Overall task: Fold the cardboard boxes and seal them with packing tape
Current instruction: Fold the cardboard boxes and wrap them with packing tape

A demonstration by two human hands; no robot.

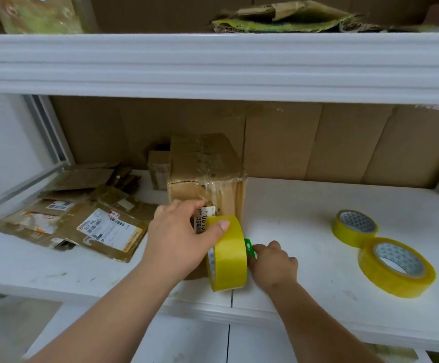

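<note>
A taped brown cardboard box (205,169) stands on the white shelf (304,205), its near end facing me. My left hand (179,237) grips a yellow tape roll (230,255) upright against the box's near face, thumb over the top of the roll. Just right of the roll, my right hand (273,265) holds a small green cutter (249,248), with its fingers curled round it. Most of the cutter is hidden by the roll and the hand.
Two more yellow tape rolls (354,227) (396,267) lie flat on the right of the shelf. Flattened, labelled cardboard boxes (74,221) are piled at the left. A small box (158,169) stands behind the big one. An upper shelf (213,64) overhangs.
</note>
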